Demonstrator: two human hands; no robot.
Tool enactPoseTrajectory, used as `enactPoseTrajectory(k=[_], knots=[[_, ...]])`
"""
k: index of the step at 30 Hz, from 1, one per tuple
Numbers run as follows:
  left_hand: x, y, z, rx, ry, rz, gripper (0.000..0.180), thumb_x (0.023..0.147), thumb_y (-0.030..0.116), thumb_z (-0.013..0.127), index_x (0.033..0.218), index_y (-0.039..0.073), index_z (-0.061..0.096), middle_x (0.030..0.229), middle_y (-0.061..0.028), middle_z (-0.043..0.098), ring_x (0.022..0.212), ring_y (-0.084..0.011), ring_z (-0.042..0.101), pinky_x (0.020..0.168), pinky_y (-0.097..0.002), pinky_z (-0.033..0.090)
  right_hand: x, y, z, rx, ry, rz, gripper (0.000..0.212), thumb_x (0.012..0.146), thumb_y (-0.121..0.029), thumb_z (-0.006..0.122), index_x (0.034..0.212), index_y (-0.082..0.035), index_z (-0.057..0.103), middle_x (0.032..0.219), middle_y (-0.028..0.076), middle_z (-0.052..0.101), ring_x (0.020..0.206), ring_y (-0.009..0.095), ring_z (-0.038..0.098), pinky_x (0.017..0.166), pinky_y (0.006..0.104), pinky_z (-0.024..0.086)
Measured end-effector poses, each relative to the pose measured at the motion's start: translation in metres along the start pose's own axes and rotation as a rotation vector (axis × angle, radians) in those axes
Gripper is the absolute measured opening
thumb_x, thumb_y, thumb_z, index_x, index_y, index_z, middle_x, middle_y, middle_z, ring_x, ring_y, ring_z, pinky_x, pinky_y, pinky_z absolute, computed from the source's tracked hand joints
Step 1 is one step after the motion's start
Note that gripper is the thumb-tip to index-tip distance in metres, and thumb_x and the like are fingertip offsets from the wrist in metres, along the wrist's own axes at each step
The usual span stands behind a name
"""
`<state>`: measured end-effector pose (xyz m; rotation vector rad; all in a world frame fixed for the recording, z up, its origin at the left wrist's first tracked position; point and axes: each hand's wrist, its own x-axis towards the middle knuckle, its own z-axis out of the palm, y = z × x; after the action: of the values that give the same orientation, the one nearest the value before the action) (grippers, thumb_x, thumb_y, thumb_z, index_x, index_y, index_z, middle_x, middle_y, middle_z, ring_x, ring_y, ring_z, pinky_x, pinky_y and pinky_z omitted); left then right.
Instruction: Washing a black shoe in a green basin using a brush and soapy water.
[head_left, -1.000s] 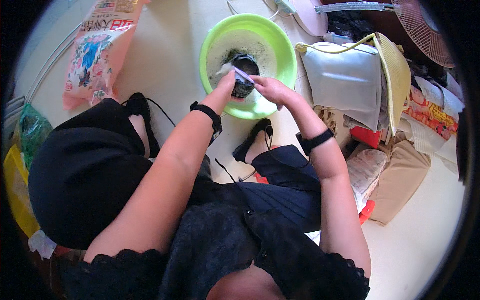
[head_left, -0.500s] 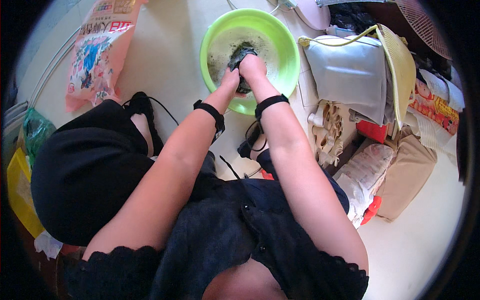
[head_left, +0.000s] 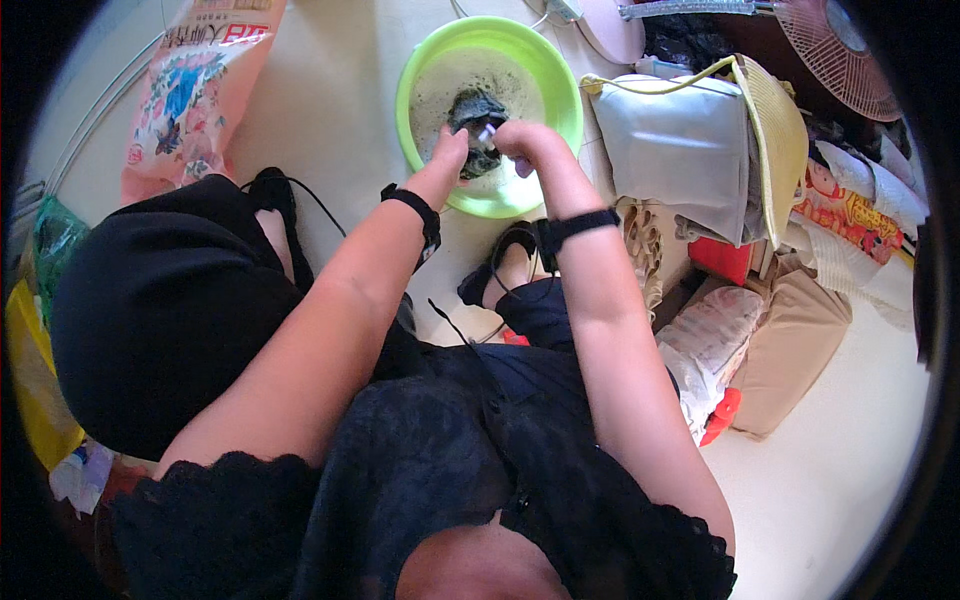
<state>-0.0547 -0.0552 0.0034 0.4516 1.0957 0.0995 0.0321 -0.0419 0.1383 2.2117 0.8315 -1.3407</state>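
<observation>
A dark, wet, soft-looking thing (head_left: pixel 478 104) lies bunched in a lime-green basin (head_left: pixel 569 110); its exact kind is hard to make out. My left hand (head_left: pixel 449 155) grips its near left side, thumb uppermost. Over the basin's right half, my right hand (head_left: pixel 528 145) is bent at the wrist and closed on a small white-and-purple object (head_left: pixel 488 135), whose tip points at the dark thing. Most of that object is hidden by the fingers. Grey, cloudy water with dark specks (head_left: pixel 430 100) covers the basin's bottom.
A pink printed plastic bag (head_left: pixel 195 100) stands at the left. To the right are a yellow-rimmed bag (head_left: pixel 680 140) holding grey cloth, pale sandals (head_left: pixel 640 250) and a brown bag (head_left: pixel 795 350). A fan (head_left: pixel 845 55) is at the far right. My black-shod feet flank the basin.
Both hands were together on the dark thing. Now my right hand has moved right, off it, with the small white-and-purple object showing. The dark thing lies more spread out. The view has shifted slightly.
</observation>
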Motion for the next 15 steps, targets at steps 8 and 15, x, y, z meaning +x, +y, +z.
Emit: enactPoseTrajectory(k=[8, 15], knots=[[-0.013, 0.006, 0.008, -0.125, -0.180, 0.028, 0.032, 0.092, 0.023, 0.036, 0.123, 0.018, 0.035, 0.111, -0.0114, 0.053, 0.093, -0.0318, 0.058, 0.061, -0.0565, 0.054, 0.051, 0.010, 0.042, 0.030, 0.659, -0.083, 0.019, 0.073, -0.011, 0.055, 0.077, 0.005, 0.064, 0.082, 0.022, 0.065, 0.068, 0.031, 0.067, 0.062, 0.0405, 0.053], [-0.010, 0.004, -0.002, -0.305, -0.277, -0.014, 0.036, 0.084, 0.014, 0.042, 0.120, 0.016, 0.038, 0.109, -0.0144, 0.053, 0.089, -0.0354, 0.059, 0.060, -0.0586, 0.052, 0.097, 0.004, 0.021, 0.234, 0.475, -0.072, 0.027, 0.074, -0.013, 0.046, 0.086, 0.004, 0.064, 0.090, 0.022, 0.065, 0.081, 0.033, 0.065, 0.071, 0.0405, 0.049]])
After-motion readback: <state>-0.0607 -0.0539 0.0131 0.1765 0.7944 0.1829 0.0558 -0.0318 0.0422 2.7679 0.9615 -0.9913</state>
